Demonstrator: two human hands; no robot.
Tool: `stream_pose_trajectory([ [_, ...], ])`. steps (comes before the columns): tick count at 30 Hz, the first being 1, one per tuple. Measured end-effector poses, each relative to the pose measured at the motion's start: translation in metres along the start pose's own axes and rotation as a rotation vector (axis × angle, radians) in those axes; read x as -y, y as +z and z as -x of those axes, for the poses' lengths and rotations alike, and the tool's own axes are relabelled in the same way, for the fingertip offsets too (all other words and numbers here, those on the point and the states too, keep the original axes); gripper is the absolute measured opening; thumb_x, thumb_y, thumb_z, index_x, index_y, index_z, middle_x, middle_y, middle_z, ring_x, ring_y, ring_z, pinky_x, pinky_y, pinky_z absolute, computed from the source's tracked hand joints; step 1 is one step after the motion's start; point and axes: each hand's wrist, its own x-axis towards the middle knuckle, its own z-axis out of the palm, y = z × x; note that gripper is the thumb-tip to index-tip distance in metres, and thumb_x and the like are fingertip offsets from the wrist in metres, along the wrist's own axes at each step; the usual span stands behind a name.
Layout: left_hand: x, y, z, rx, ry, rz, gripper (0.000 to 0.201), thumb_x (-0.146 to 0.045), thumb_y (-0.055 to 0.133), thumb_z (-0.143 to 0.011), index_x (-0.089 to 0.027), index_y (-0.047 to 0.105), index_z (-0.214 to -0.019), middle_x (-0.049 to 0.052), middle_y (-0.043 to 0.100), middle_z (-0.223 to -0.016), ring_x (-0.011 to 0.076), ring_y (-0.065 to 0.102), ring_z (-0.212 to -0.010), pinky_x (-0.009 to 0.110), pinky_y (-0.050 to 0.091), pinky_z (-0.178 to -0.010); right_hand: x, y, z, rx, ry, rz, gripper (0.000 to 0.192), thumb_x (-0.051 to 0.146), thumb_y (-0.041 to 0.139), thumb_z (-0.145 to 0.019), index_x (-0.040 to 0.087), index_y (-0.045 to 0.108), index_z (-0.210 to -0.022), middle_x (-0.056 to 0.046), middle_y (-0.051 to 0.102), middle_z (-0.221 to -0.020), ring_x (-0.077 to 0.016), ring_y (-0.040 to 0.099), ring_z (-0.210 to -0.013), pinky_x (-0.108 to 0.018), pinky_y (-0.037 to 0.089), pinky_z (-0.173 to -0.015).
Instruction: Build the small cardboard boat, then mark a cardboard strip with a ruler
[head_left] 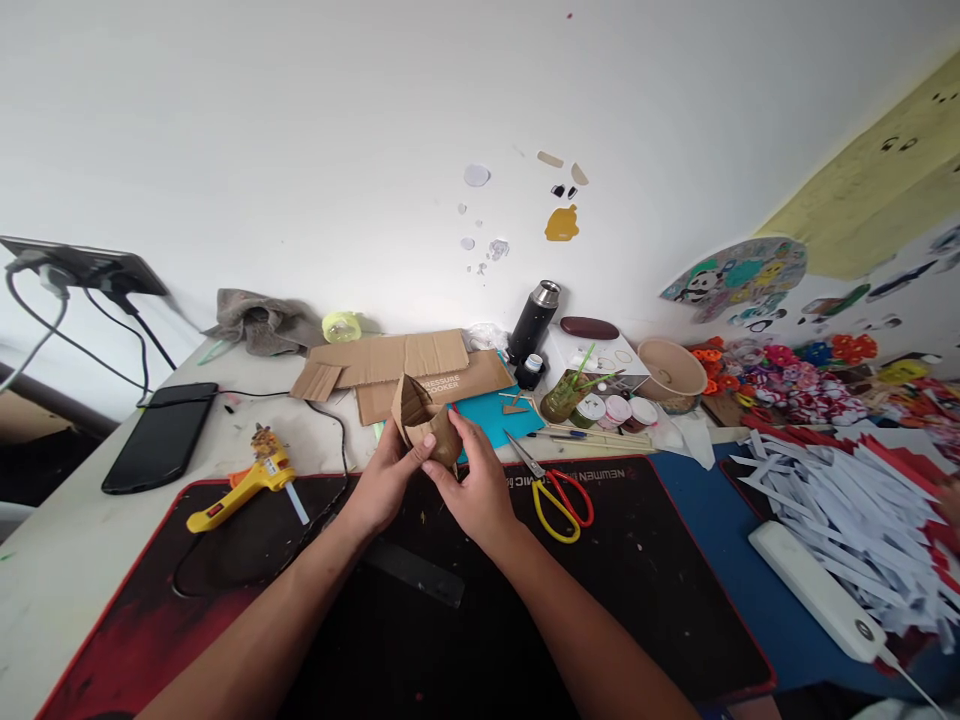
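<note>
Both hands hold a small folded piece of brown cardboard (pixel 425 422) above the far edge of the black desk mat (pixel 645 590). My left hand (pixel 385 478) grips its left side from below. My right hand (pixel 474 482) pinches its right side, thumb on the front face. The piece stands upright with a pointed flap at its top. Scissors (pixel 553 487) with red and yellow handles lie just right of my right hand. A yellow glue gun (pixel 246 487) lies to the left on the mat's edge, its cord trailing back.
Flat cardboard sheets (pixel 405 365) and a teal sheet (pixel 495 412) lie behind my hands. A black flask (pixel 534 320), paper bowl (pixel 670 373), tape rolls and a jar stand at the back. A phone (pixel 160 436) lies left. White paper strips (pixel 855 510) pile up right.
</note>
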Motion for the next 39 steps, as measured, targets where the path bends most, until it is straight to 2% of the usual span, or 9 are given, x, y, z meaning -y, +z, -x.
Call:
stream_pose_trajectory([
  [6, 0.005, -0.006, -0.003, 0.031, 0.046, -0.062, 0.068, -0.055, 0.094, -0.09, -0.027, 0.067, -0.146, 0.012, 0.07, -0.154, 0.0379, 0.057, -0.154, 0.049, 0.045, -0.127, 0.006, -0.001, -0.002, -0.013, 0.081, -0.024, 0.054, 0.038, 0.078, -0.106, 0.026, 0.062, -0.157, -0.016, 0.073, -0.156, -0.0335, 0.072, -0.141, -0.051, 0.061, -0.117],
  [12, 0.005, -0.005, -0.002, 0.019, 0.057, -0.054, 0.068, -0.052, 0.096, -0.09, -0.027, 0.069, -0.147, 0.013, 0.073, -0.151, 0.0375, 0.061, -0.149, 0.048, 0.047, -0.125, 0.006, 0.0, -0.002, -0.021, 0.089, -0.037, 0.054, 0.039, 0.078, -0.105, 0.026, 0.063, -0.155, -0.016, 0.074, -0.153, -0.0349, 0.073, -0.139, -0.053, 0.062, -0.116],
  [16, 0.001, -0.004, -0.002, -0.033, -0.043, 0.096, 0.067, -0.049, 0.1, -0.084, -0.023, 0.073, -0.139, 0.014, 0.079, -0.141, 0.0389, 0.069, -0.14, 0.049, 0.056, -0.118, 0.0, 0.0, -0.001, -0.02, 0.077, -0.082, 0.058, 0.042, 0.079, -0.104, 0.026, 0.063, -0.158, -0.017, 0.073, -0.156, -0.0361, 0.071, -0.143, -0.055, 0.06, -0.119],
  [19, -0.001, -0.007, -0.006, -0.079, -0.146, 0.259, 0.065, -0.051, 0.099, -0.085, -0.019, 0.075, -0.136, 0.016, 0.082, -0.134, 0.0398, 0.075, -0.131, 0.049, 0.062, -0.111, -0.002, -0.004, 0.0, -0.032, 0.117, -0.148, 0.057, 0.043, 0.077, -0.106, 0.026, 0.064, -0.159, -0.017, 0.073, -0.156, -0.0352, 0.072, -0.142, -0.054, 0.061, -0.118],
  [23, -0.008, -0.015, -0.013, -0.047, -0.251, 0.407, 0.063, -0.057, 0.082, -0.1, -0.015, 0.073, -0.146, 0.018, 0.085, -0.125, 0.0389, 0.081, -0.12, 0.049, 0.067, -0.104, -0.001, -0.012, -0.002, -0.043, 0.179, -0.208, 0.046, 0.046, 0.076, -0.107, 0.027, 0.072, -0.149, -0.015, 0.079, -0.146, -0.0335, 0.076, -0.134, -0.051, 0.064, -0.113],
  [27, -0.016, -0.024, -0.016, -0.037, -0.404, 0.499, 0.064, -0.059, 0.06, -0.112, -0.009, 0.072, -0.15, 0.022, 0.086, -0.118, 0.0356, 0.086, -0.102, 0.044, 0.071, -0.091, 0.0, -0.014, -0.003, -0.028, 0.206, -0.272, 0.041, 0.047, 0.077, -0.106, 0.028, 0.076, -0.142, -0.014, 0.08, -0.144, -0.033, 0.078, -0.133, -0.051, 0.065, -0.112],
  [31, -0.024, -0.027, -0.014, -0.056, -0.481, 0.555, 0.068, -0.058, 0.045, -0.117, -0.004, 0.072, -0.148, 0.023, 0.087, -0.114, 0.0306, 0.086, -0.086, 0.038, 0.072, -0.078, -0.001, -0.011, -0.001, -0.023, 0.236, -0.321, 0.043, 0.049, 0.078, -0.105, 0.027, 0.077, -0.142, -0.015, 0.079, -0.146, -0.0336, 0.078, -0.133, -0.051, 0.066, -0.112],
  [35, -0.03, -0.024, -0.013, -0.074, -0.515, 0.573, 0.07, -0.056, 0.037, -0.12, -0.002, 0.072, -0.146, 0.024, 0.087, -0.111, 0.0298, 0.086, -0.082, 0.037, 0.073, -0.073, -0.001, -0.011, 0.001, -0.015, 0.249, -0.323, 0.044, 0.048, 0.078, -0.104, 0.026, 0.077, -0.141, -0.014, 0.08, -0.144, -0.0334, 0.078, -0.132, -0.051, 0.066, -0.112],
  [39, -0.03, -0.025, -0.013, -0.038, -0.534, 0.585, 0.072, -0.057, 0.034, -0.12, -0.002, 0.07, -0.148, 0.024, 0.086, -0.11, 0.0307, 0.086, -0.082, 0.038, 0.073, -0.072, -0.001, -0.011, 0.001, -0.007, 0.257, -0.327, 0.043, 0.049, 0.078, -0.104, 0.026, 0.078, -0.141, -0.014, 0.081, -0.142, -0.0331, 0.079, -0.131, -0.051, 0.066, -0.112],
])
